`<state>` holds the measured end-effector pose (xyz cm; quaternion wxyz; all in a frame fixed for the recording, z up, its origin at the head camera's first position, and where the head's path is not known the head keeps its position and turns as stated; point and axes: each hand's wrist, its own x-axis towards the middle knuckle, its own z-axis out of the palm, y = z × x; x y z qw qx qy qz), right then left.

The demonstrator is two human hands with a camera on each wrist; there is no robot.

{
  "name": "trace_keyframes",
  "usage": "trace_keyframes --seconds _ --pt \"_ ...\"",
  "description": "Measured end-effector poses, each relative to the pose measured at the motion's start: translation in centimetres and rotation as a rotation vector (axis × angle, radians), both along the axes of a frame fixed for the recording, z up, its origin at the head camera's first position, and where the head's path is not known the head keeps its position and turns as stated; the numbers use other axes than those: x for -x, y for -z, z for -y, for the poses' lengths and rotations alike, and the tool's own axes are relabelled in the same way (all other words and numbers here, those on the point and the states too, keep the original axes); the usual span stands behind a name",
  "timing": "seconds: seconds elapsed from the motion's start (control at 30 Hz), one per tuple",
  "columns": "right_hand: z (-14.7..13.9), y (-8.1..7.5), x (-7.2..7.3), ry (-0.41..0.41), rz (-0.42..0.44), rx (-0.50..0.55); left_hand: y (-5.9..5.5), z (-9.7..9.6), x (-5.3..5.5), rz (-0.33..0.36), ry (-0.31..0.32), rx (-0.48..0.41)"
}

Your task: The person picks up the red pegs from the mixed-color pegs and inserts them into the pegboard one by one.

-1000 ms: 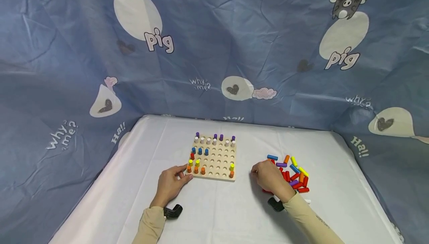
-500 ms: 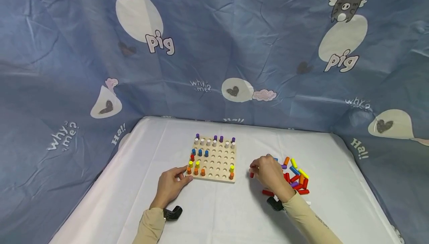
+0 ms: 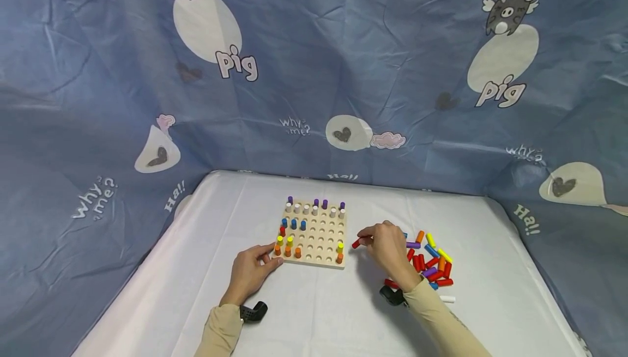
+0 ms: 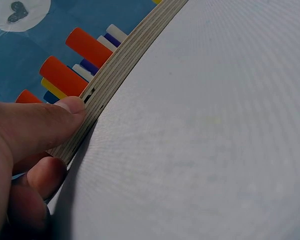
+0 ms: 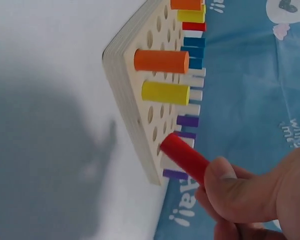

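Red peg point(image 5: 185, 157) pinched between right fingers point(image 5: 235, 192).

Blue pig-print curtain point(image 3: 314, 73), white tablecloth point(image 3: 314, 308)

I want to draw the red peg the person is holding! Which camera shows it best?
The right wrist view: there the red peg looks big, sticking out slanted from the right hand. The head view shows it too, but tiny, poking out of the fingertips. The left wrist view doesn't show it.
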<state>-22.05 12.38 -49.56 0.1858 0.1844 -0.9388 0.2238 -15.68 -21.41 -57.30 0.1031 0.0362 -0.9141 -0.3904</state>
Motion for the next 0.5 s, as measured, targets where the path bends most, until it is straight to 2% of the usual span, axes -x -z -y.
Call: trace_keyframes --seconds 0.2,0.5 --pt "1.1 0.3 0.4 0.0 -0.086 0.054 0.0 -0.1 0.0 -0.008 0.003 0.002" --pt "3.5 0.3 1.1 0.028 -0.063 0.182 0.1 0.0 0.0 -0.021 0.007 0.012"
